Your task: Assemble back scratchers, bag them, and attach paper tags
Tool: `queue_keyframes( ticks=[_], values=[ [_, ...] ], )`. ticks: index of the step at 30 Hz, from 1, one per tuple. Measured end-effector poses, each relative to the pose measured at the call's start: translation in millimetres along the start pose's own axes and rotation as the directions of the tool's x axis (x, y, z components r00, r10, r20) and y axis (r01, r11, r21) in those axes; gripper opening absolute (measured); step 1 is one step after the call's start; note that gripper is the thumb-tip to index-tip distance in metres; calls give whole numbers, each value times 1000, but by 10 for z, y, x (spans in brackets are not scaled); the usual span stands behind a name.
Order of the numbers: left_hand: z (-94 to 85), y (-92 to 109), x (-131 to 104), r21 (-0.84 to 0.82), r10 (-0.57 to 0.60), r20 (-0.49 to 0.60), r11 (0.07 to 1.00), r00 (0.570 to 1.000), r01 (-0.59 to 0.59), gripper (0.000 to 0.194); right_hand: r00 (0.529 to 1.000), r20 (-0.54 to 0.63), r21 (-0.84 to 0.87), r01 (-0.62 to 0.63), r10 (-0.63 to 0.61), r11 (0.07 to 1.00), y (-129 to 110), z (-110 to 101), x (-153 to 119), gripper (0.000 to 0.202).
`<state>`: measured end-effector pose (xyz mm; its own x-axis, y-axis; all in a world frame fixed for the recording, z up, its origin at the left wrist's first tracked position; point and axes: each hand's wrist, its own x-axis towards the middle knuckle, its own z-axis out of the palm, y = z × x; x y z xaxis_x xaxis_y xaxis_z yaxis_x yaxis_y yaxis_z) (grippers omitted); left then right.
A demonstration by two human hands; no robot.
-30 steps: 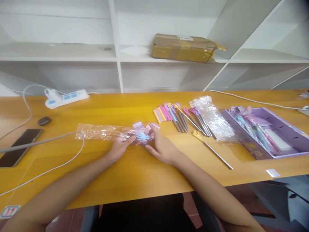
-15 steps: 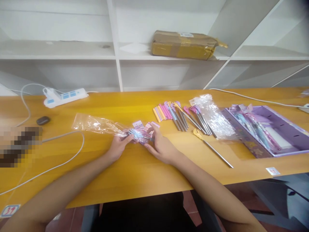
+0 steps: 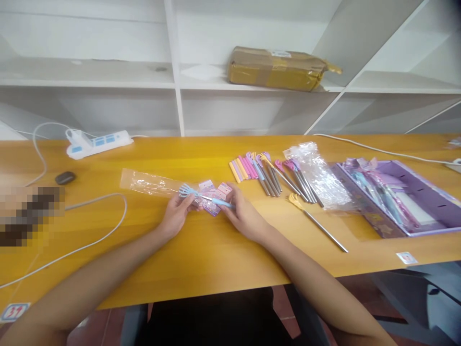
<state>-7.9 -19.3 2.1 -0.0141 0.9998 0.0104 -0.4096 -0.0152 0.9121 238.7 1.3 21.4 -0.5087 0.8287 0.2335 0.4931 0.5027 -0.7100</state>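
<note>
A blue back scratcher (image 3: 207,197) with a claw-like head and a metal rod lies across both hands. My left hand (image 3: 176,215) pinches it just below the head. At its blue handle end, my right hand (image 3: 245,216) is closed round it. Behind my left hand a clear plastic sleeve (image 3: 151,184) stretches to the left. Small pink and purple cards (image 3: 211,207) lie under the scratcher, between the hands. To the right are several scratchers with metal rods (image 3: 270,178), coloured handle tubes (image 3: 241,168) and a lone yellow-headed scratcher (image 3: 319,223).
A purple box (image 3: 392,226) with wrapped scratchers stands at the right, beside clear plastic bags (image 3: 317,178). A power strip (image 3: 101,144), white cable (image 3: 108,235) and dark small case (image 3: 65,178) lie left. A taped parcel (image 3: 275,69) rests on the shelf.
The blue scratcher now shows outside the plastic, its head at my left hand. The clear sleeve has shifted slightly right and lies flatter behind that hand.
</note>
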Motion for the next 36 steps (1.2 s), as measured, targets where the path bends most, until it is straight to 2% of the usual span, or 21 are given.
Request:
queue_keyframes(
  ticks=[5,7,10,15,18,26,30,32,36],
  values=[
    [-85,-97,-8,171,-47,37,984,998,40,43,994,-20,20,107,-106,994,10,63,-21,65],
    [-92,-109,-14,193,-49,49,980,998,39,43,990,-12,16,142,-142,990,-18,63,-24,67],
    [-58,-78,-20,127,-10,47,992,999,4,42,986,8,0,168,-168,986,-65,50,-22,65],
    [15,6,-12,24,23,53,999,998,-24,42,991,102,-57,98,-92,994,-88,39,-28,44],
    [29,30,-10,6,16,38,1000,999,-16,41,985,151,-85,93,-80,992,-83,49,-38,44],
    [19,5,1,-17,-50,-28,999,998,50,48,954,169,-113,268,-247,957,-76,61,-50,47],
    [-7,-30,14,20,-66,-71,998,995,67,46,943,191,-128,300,-273,945,-58,63,-53,48],
    [-40,-60,13,75,-63,-51,995,997,66,46,943,178,-126,304,-280,944,-50,67,-53,47],
    [-100,-114,-7,201,-61,73,979,996,45,44,948,169,-102,288,-268,952,-55,74,-53,46]
  ],
)
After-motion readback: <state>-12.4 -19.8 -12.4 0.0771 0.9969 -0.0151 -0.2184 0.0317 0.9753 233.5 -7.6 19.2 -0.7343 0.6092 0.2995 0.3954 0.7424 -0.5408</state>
